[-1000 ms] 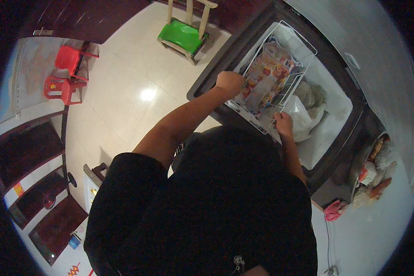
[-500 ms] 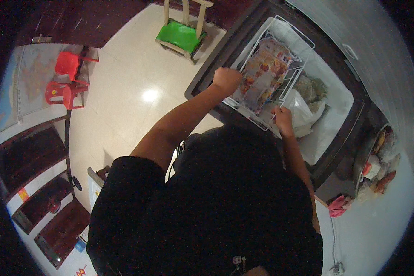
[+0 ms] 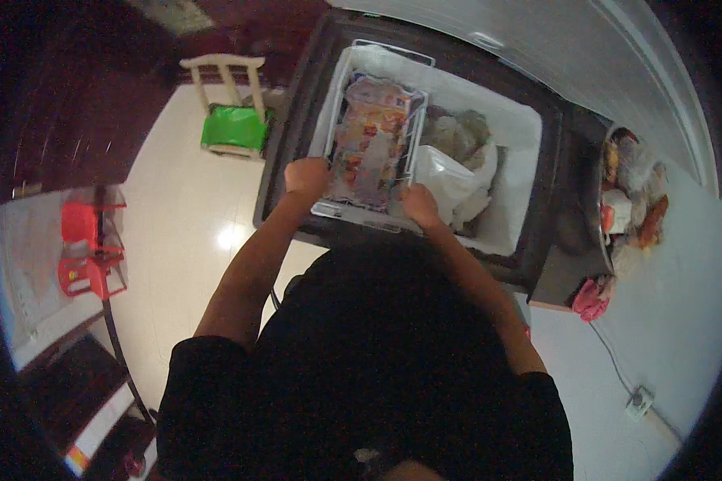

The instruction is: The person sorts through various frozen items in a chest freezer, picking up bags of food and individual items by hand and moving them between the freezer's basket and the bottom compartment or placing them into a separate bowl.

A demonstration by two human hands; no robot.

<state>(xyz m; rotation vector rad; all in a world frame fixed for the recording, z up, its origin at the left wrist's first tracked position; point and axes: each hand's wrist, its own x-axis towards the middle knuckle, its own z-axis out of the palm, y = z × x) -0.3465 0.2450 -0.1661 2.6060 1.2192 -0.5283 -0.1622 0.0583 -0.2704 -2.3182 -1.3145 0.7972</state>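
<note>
A white wire basket sits in the left part of an open chest freezer with a white lining and a dark rim. Printed plastic food packages fill the basket. My left hand is closed at the basket's left side, near the freezer's rim. My right hand is closed on the right side of the basket, close to its near corner. Right of the basket lie a white plastic bag and greyish bagged food. The fingertips of both hands are partly hidden.
The raised freezer lid stands behind. At the right is a round tray with bagged items, and a pink cloth hangs below. A chair with a green seat and red plastic chairs stand on the left.
The whole view has turned, so the freezer now appears straighter and farther left. Both hands keep their hold on the basket's sides.
</note>
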